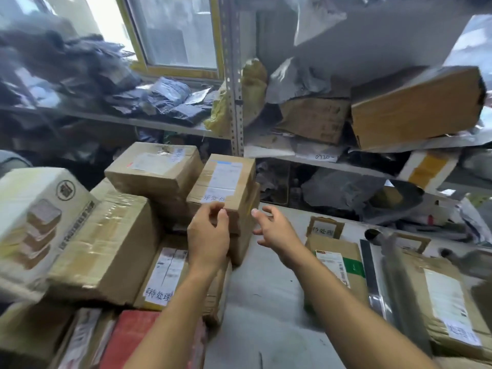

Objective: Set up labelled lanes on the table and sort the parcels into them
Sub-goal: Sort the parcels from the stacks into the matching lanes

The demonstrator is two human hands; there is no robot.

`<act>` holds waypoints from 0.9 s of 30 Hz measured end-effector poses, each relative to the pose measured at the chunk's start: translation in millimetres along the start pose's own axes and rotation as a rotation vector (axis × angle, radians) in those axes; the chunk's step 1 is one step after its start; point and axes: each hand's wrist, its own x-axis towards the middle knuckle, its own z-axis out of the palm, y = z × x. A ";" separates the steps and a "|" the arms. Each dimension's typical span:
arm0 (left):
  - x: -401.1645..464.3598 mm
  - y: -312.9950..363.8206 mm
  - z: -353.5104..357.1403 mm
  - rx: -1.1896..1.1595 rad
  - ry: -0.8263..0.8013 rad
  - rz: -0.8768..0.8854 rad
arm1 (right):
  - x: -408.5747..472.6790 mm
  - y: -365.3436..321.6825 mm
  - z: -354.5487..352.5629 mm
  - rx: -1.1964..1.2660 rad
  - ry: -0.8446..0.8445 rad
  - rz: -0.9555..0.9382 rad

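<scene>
Now two hands: left hand (209, 235) pinches the small box (223, 187), right hand (277, 230) hangs loose beside it.

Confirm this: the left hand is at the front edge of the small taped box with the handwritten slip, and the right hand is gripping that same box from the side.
Not quite. In the head view the right hand grips nothing: it hangs open beside the small taped box, fingers spread, apart from it. The rest holds: the left hand is at the box's front edge, fingers at the handwritten slip.
</scene>
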 end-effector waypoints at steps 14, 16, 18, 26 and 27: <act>58.0 -75.8 -12.7 -0.065 -0.122 -0.317 | 47.9 -0.3 65.5 0.089 0.063 0.039; 55.2 -75.3 -11.3 -0.103 -0.129 -0.275 | 45.0 1.6 65.6 0.174 0.074 0.035; 49.0 -70.0 -9.8 -0.135 -0.121 -0.247 | 39.6 5.6 59.6 0.226 0.073 0.011; 0.1 -29.4 21.6 -0.276 -0.266 -0.205 | -18.7 23.8 -11.3 0.397 0.211 -0.120; -6.4 -23.2 28.8 -0.309 -0.305 -0.216 | -27.1 28.5 -23.5 0.419 0.228 -0.126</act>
